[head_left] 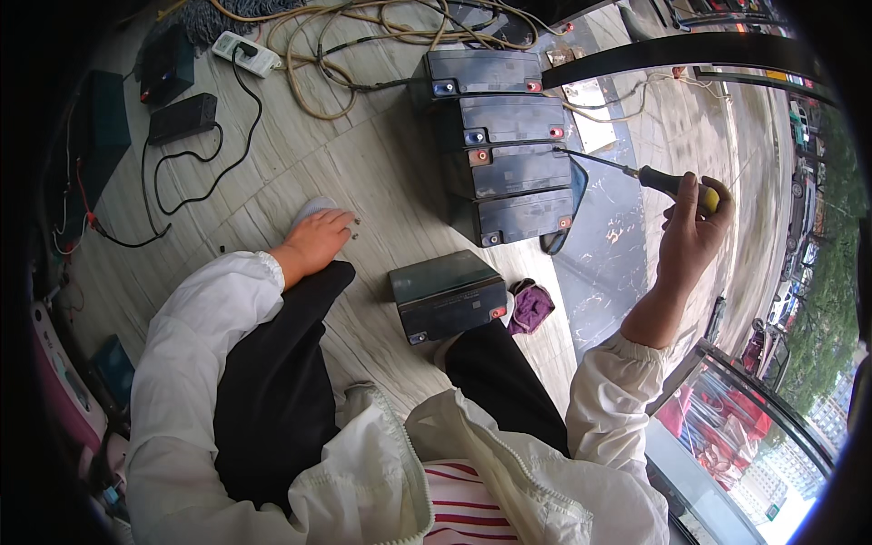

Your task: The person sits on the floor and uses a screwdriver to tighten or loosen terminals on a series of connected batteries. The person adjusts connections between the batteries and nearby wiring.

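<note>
My right hand (692, 227) grips a long screwdriver (663, 179) with a black and yellow handle; its tip rests at a terminal on the third of several dark batteries (509, 171) standing in a row. Their terminals have red and blue surrounds. My left hand (316, 243) lies loosely over my left knee, fingers extended, beside a few small loose pieces (355, 234) on the floor. A separate battery (440, 291) stands in front of the row, with a purple cloth-like item (531, 304) beside it.
Coiled cables (336, 68), a white power strip (243, 53), a black adapter (182, 119) and more batteries (166, 64) lie on the left of the tiled floor (300, 154). A grey plate (609, 263) is right of the row. A glass door frame and parked vehicles (799, 209) appear at right.
</note>
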The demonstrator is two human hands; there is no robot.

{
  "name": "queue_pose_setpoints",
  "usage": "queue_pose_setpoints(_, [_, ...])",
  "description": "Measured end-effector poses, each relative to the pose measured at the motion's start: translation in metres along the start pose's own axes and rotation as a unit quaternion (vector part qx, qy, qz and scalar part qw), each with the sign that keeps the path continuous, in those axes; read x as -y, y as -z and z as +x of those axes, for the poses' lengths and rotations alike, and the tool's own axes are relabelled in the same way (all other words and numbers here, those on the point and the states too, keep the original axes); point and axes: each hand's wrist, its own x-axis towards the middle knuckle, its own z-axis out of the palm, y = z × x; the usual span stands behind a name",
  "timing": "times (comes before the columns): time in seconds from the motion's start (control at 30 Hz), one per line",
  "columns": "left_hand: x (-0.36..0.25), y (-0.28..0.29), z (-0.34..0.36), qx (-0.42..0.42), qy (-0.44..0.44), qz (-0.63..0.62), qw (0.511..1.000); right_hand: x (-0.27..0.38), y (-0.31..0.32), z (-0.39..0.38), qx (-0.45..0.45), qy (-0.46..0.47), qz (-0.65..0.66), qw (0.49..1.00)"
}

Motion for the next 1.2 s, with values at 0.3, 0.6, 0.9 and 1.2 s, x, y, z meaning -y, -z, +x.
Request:
queue_pose_setpoints(0.3, [-0.001,0.004,0.001,0.005,-0.005,-0.004,1.000,-0.003,0.002,-0.001,0.038,0.112,0.069,0.991])
queue_pose_setpoints(0.6, [-0.001,0.004,0.001,0.005,-0.003,-0.007,1.000,0.007,0.007,-0.004,0.025,0.072,-0.110,0.991])
queue_pose_setpoints(0.9, [0.000,0.000,0.001,-0.002,-0.004,-0.003,1.000,0.008,0.007,-0.005,0.074,0.090,-0.033,0.993])
queue_pose_setpoints(1.2, [0.000,-0.001,0.002,0.000,-0.007,0.006,1.000,0.001,0.002,-0.005,0.026,0.178,-0.019,0.983])
